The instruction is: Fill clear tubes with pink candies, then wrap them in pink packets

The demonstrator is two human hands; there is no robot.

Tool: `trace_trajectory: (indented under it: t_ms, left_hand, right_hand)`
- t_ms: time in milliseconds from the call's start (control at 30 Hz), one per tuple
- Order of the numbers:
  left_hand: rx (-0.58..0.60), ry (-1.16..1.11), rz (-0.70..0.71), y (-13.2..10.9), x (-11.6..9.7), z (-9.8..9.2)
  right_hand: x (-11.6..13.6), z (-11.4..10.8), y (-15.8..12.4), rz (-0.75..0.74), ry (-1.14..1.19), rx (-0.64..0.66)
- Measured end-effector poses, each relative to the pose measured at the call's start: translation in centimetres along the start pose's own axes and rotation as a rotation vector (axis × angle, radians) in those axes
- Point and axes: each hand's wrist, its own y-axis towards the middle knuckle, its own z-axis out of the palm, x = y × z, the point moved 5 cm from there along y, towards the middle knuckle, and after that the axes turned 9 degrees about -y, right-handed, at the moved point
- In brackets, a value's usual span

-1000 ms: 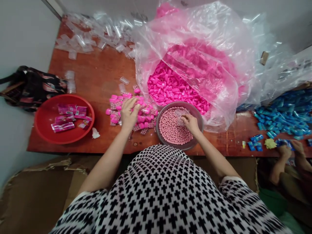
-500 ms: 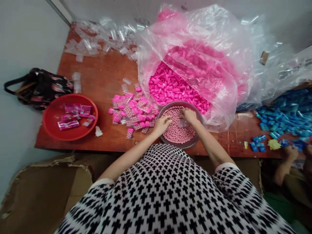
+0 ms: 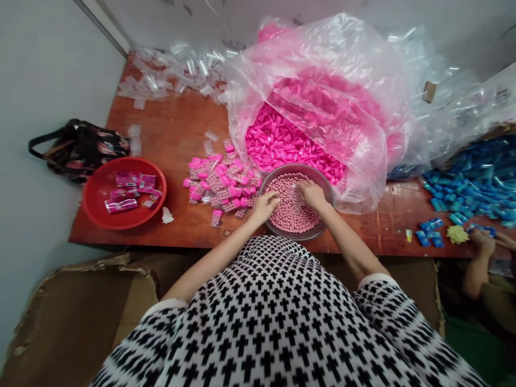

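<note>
A grey bowl full of round pink beads stands in front of me. My right hand is over the beads, its fingers closed on a small clear plastic container that lies among them. At the bowl's left side is my left hand, fingers curled together in a pinch; what they hold, if anything, is too small to tell. Left of the bowl lies a heap of clear containers filled with beads and topped with pink caps.
Behind the bowl a big clear plastic bag spills loose pink caps. A red basin with pink packets and a dark floral bag stand left. Blue pieces lie right, near another person's hands.
My right hand has shifted slightly left, and the clear container now looks more upright in the beads. My left hand stays by the rim. The whole view has shifted a little.
</note>
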Motion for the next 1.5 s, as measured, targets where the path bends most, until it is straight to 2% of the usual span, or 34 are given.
trace_trajectory:
  t_ms: [100,233,367,467,600,733,833,933,1033,1133,1200,1333,1400,1500]
  left_hand:
    - [0.004,-0.029,-0.005,-0.7,0.6,-0.4]
    - [-0.003,-0.077,-0.005,-1.5,1.4,-1.0]
    - [-0.083,-0.18,-0.009,-1.9,2.2,-2.2]
    - [-0.129,-0.244,-0.014,-2.0,2.6,-2.9]
    - [-0.136,-0.261,-0.022,-2.2,2.8,-3.4]
    - [-0.141,-0.209,-0.031,-2.2,2.8,-3.9]
    - [-0.105,-0.134,-0.017,-1.7,2.5,-3.3]
    - [-0.053,-0.105,0.026,-1.1,1.5,-1.7]
    - [-0.021,-0.1,0.078,-0.5,0.0,-0.3]
    - [-0.015,-0.102,0.072,0.0,-1.0,0.3]
    - [0.002,-0.117,0.056,0.3,-1.1,0.4]
    - [0.123,-0.167,0.07,1.1,-0.5,0.9]
    - [0.17,-0.195,0.077,1.5,0.0,1.2]
    - [0.216,-0.21,0.123,1.8,0.2,1.4]
  right_hand:
    - [1.0,0.4,1.0,-0.057,-0.037,0.037]
    - [0.7,0.5,1.5,-0.038,-0.073,0.065]
    - [0.2,0.2,1.2,-0.034,-0.06,0.069]
    - [1.7,1.1,1.6,-0.08,0.016,0.107]
    - [4.8,3.1,2.8,-0.118,0.23,0.139]
    - [5.2,3.6,2.4,-0.063,0.548,0.051]
    - [4.3,2.9,1.1,-0.03,0.811,-0.039]
    - [4.0,1.8,-0.3,-0.021,1.008,-0.094]
    - [4.6,0.7,-1.4,-0.024,1.21,-0.099]
    - [4.6,-0.5,-2.3,-0.026,1.37,-0.08]
    - [4.0,-2.0,-2.9,-0.061,1.301,-0.131]
    - [2.9,-5.2,-3.9,-0.262,0.947,-0.205]
    - [2.7,-5.8,-4.0,-0.323,0.807,-0.193]
    - [2.6,-5.7,-4.0,-0.321,0.725,-0.209]
